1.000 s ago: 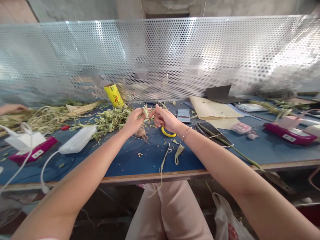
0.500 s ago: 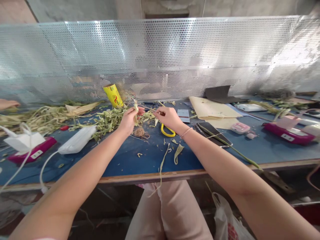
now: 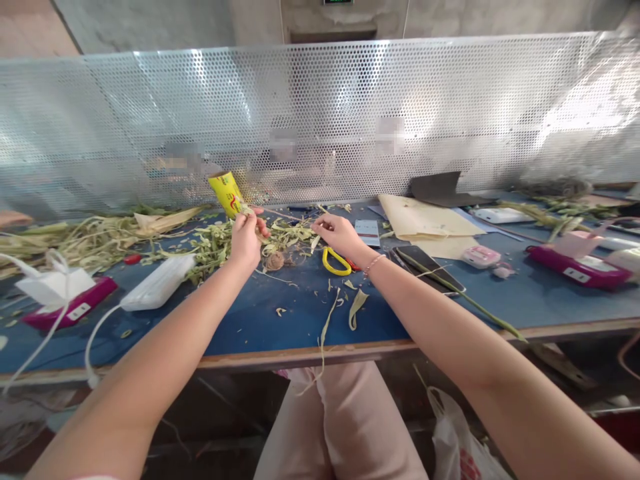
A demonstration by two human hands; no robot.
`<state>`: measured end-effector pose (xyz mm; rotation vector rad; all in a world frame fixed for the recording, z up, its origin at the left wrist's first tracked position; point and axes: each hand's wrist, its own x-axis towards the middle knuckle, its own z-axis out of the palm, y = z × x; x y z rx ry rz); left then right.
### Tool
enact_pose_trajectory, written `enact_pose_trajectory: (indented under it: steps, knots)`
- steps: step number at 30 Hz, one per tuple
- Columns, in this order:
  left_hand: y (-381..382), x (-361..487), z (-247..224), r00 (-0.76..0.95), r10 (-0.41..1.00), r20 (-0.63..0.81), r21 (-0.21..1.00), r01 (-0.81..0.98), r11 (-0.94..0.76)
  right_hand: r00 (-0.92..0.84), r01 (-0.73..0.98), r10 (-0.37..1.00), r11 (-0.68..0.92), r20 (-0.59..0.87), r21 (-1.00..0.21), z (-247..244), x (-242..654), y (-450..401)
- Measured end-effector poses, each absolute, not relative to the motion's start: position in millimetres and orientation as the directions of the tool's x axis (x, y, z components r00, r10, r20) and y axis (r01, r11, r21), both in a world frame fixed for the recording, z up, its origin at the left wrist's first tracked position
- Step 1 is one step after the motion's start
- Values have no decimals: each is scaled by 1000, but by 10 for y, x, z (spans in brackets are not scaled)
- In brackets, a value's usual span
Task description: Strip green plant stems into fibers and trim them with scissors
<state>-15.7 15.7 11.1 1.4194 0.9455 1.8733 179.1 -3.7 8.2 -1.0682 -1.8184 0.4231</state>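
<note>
Spanning the back, the panel [image 3: 320, 120] stands upright behind the tube [image 3: 226, 193], which leans on the table [image 3: 295, 320]. Left of the tube, a heap of stalks [image 3: 95, 233] spreads across the table; beyond it, at the view's edge, is part of another person's hand [image 3: 15, 219]. Well right of the tube lies the folded paper [image 3: 425, 217], with the phone [image 3: 427, 267] nearer the wearer. The leaves [image 3: 213, 247] are piled in front of the tube.

The left hand [image 3: 247, 237] is just in front and to the right of the tube, fingers curled and pinching a pale sprig [image 3: 245, 209] that overlaps the tube's lower end in view. The right hand [image 3: 337, 235] is farther right of the tube, its thumb and forefinger pressed together on a thin strand [image 3: 285, 215] that runs across from the left hand.

Nearer the wearer and left of the tube sits the white power bank [image 3: 159, 283]. The yellow loop [image 3: 337, 262] lies right of the tube, below the right hand, and the card [image 3: 367, 232] farther right. Smaller still, the twine [image 3: 273, 261] rests right of the tube and nearer the wearer.
</note>
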Motion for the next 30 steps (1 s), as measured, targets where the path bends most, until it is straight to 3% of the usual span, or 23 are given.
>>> enact_pose_trajectory:
  steps: [2,4,6,8,10,13,20,24,27,30]
  knots:
    - [191,-177,90,-269,813,517,838,-34,-545,-164,471,816,558,554,-683,77,1814,-8]
    - [219,-208,66,-294,795,531,839,48,-543,-135,562,828,517,545,-646,82,1854,17]
    - [240,-245,45,-305,751,585,810,182,-557,-143,765,847,423,512,-486,96,1898,18]
    - [247,-278,32,-292,705,647,761,312,-569,-241,897,910,342,337,-281,112,1925,-16]
    - [235,-290,31,-259,682,684,719,397,-570,-307,939,950,312,55,-147,120,1921,-71]
    - [191,-267,45,-195,684,703,679,468,-565,-353,936,934,352,-51,-25,105,1874,-128]
    - [83,-198,101,-81,633,770,569,538,-623,-258,966,964,259,58,-4,-32,1820,-52]
    - [9,-179,161,-76,565,822,501,569,-652,-189,981,962,193,198,1,-84,1829,-44]
    - [-29,-155,197,-103,582,807,549,495,-674,-158,984,975,168,159,-53,-93,1843,-34]
    - [-23,-133,216,-196,646,738,675,247,-695,-157,979,982,169,107,-115,-95,1857,-8]
